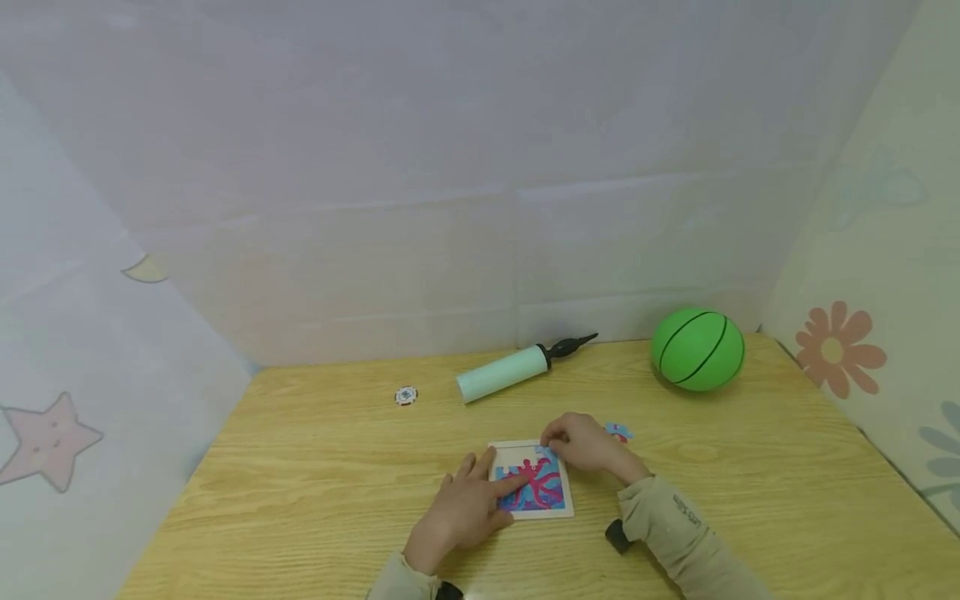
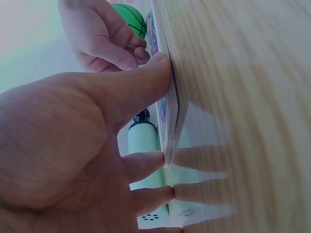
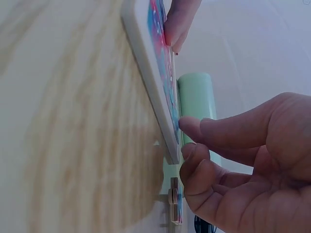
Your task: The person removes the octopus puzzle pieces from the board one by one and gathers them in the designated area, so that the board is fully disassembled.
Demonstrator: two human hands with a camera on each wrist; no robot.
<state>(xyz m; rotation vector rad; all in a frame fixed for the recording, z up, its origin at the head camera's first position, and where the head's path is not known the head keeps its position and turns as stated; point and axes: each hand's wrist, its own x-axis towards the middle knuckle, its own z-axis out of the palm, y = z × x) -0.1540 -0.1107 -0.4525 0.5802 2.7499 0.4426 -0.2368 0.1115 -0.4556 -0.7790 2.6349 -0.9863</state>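
A small wooden jigsaw puzzle tray (image 1: 536,514) lies on the table, partly filled with a pink octopus picture (image 1: 551,493) on blue; bare wood shows at its top left. My left hand (image 1: 467,504) rests on it from the left, fingers spread, the index finger reaching across the picture and the thumb at the tray's near edge (image 2: 165,63). At the top right corner, the curled fingers of my right hand (image 1: 585,442) pinch a light blue puzzle piece (image 1: 546,453), mostly hidden by the fingertips. Loose puzzle pieces (image 1: 618,431) lie just beyond the right hand, also seen low in the right wrist view.
Behind the tray lies a mint green hand pump (image 1: 504,375) with a black nozzle. A green ball (image 1: 697,350) with black lines sits at the back right. A poker chip (image 1: 406,396) lies left of the pump. Printed cloth walls enclose the table's back and sides.
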